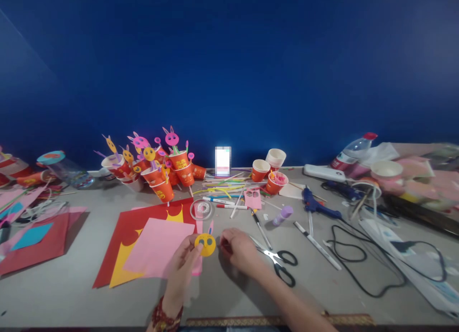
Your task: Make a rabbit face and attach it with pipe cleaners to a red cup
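My left hand [182, 267] pinches a small yellow paper bunny face [205, 244] with blue eyes and a pink ear, holding it just above the table. My right hand [239, 250] rests close to the right of it with its fingers curled together; what it holds, if anything, is too small to see. Under my left hand lies a pink paper sheet [158, 246] on top of red and yellow sheets [125, 231]. Black-handled scissors [281, 262] lie right beside my right hand.
Several orange paper cups with bunny toppers [161, 167] stand at the back left. Straws and pens [222, 188], a tape roll [202, 208], a purple glue stick [283, 215], a blue glue gun [317, 205] with black cord [358, 260], a bottle [353, 150] and more cups [272, 172] crowd the table.
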`<state>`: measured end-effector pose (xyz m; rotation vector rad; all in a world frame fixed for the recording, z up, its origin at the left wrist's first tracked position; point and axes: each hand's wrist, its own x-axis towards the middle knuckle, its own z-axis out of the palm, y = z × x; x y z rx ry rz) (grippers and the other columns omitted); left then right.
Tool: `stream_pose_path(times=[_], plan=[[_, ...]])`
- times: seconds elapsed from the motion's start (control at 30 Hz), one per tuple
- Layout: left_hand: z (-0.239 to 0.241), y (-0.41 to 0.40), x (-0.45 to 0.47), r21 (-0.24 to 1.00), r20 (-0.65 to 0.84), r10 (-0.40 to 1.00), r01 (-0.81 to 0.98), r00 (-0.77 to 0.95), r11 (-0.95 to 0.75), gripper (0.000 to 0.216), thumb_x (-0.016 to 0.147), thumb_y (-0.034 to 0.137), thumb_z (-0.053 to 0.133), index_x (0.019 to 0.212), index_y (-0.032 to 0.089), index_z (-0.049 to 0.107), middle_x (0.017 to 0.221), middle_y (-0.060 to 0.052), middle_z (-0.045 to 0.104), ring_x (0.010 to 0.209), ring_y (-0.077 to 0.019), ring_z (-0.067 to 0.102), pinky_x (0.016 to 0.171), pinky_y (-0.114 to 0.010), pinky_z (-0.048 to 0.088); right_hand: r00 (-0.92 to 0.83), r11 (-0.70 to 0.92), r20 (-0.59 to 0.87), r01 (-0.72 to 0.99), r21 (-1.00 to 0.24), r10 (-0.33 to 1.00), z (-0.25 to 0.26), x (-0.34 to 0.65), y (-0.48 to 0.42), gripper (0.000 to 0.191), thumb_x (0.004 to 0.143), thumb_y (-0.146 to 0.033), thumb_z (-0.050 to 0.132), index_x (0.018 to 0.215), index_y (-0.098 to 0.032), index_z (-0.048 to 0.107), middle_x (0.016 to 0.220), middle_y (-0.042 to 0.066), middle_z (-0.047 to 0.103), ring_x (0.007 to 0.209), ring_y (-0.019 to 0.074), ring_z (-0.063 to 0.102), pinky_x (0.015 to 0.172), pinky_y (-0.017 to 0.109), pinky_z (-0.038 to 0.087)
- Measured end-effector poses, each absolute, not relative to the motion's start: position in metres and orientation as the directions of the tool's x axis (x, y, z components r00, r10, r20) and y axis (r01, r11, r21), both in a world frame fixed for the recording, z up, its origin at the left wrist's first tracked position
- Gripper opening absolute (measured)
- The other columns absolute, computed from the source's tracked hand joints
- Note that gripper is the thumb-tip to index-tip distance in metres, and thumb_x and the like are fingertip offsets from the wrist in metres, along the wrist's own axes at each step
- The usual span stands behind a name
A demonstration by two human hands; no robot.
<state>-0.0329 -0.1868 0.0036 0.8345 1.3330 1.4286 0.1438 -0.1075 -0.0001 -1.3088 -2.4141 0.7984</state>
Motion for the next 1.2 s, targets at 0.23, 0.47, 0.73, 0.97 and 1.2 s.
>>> stream_pose_path(times=[0.23,0.47,0.73,0.97,1.2], plan=[[0.014,-0.187,-0.029,0.991,-0.103,0.957,-0.108,-0.273,0.076,0.03,0.083,0.048,0.068,0.091,0.018,0.068,0.086,-0.005,0.069,0.084,-0.0216,0.063,0.075,-0.029,0.053,-0.525,0.332,0.018,0.51,-0.794,0.851,0.011,0.175,-0.089,0.012,0.086,-0.015,0.053,0.089,-0.022,0.062,0.083,0.001,0.069,0.074,0.0166,0.064,0.067,0.025,0.046],[0.023,-0.188,-0.021,0.99,-0.107,0.987,-0.101,-0.117,0.096,0.03,0.085,0.049,0.065,0.088,0.019,0.067,0.082,-0.004,0.065,0.073,-0.0173,0.056,0.067,-0.025,0.046,-0.54,0.361,0.185,0.239,-0.901,0.821,0.063,0.193,-0.078,0.018,0.088,-0.019,0.056,0.091,-0.022,0.073,0.091,0.006,0.069,0.081,0.0204,0.064,0.072,0.031,0.049],[0.034,-0.188,-0.009,0.995,0.027,0.999,0.093,0.039,-0.03,0.023,0.091,0.039,0.058,0.079,0.02,0.062,0.079,-0.004,0.061,0.075,-0.0191,0.055,0.069,-0.026,0.044,-0.725,0.453,0.12,0.284,-0.845,0.678,0.109,0.187,-0.083,0.019,0.087,-0.019,0.058,0.098,-0.023,0.073,0.085,0.001,0.074,0.076,0.0185,0.065,0.069,0.027,0.048],[0.041,-0.187,0.001,0.994,0.041,0.996,0.099,0.078,-0.049,0.021,0.091,0.037,0.057,0.078,0.02,0.061,0.081,-0.004,0.063,0.078,-0.0204,0.057,0.072,-0.027,0.046,-0.761,0.523,0.103,0.334,-0.784,0.641,0.113,0.183,-0.087,0.021,0.084,-0.012,0.057,0.096,-0.022,0.072,0.086,0.0,0.072,0.076,0.0161,0.064,0.064,0.023,0.045],[0.039,-0.185,0.002,0.996,0.028,0.995,0.082,0.092,-0.035,0.024,0.092,0.039,0.056,0.078,0.019,0.057,0.081,-0.004,0.061,0.077,-0.0189,0.055,0.071,-0.026,0.044,-0.758,0.524,0.099,0.344,-0.779,0.645,0.116,0.182,-0.09,0.019,0.083,-0.012,0.058,0.094,-0.022,0.07,0.088,0.0,0.072,0.078,0.0157,0.064,0.064,0.022,0.045]])
